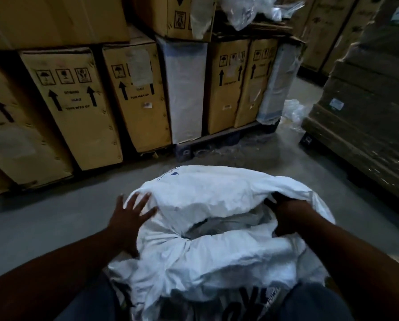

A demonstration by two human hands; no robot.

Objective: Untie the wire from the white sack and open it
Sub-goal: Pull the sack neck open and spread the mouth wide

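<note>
Big brown boxes (73,107) stand in a row behind a gray floor (43,218). The white sack (207,258) sits close between the person's legs, its top partly open. The left hand (129,218) lies flat on it, fingers spread. The right hand (288,216) grips its edge.

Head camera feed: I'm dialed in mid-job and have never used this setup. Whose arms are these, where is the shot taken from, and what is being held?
There is no machine here: a person wears one wide-angle camera on the head, looking forward and down at their own bare arms. The white sack stands on a grey concrete floor between their legs, its mouth already partly open with a dark gap in the middle. No wire is visible. The left hand lies flat, fingers spread, on the sack's side. The right hand has a closed grip on the mouth's edge. Behind stand cardboard boxes marked with up arrows.
</note>
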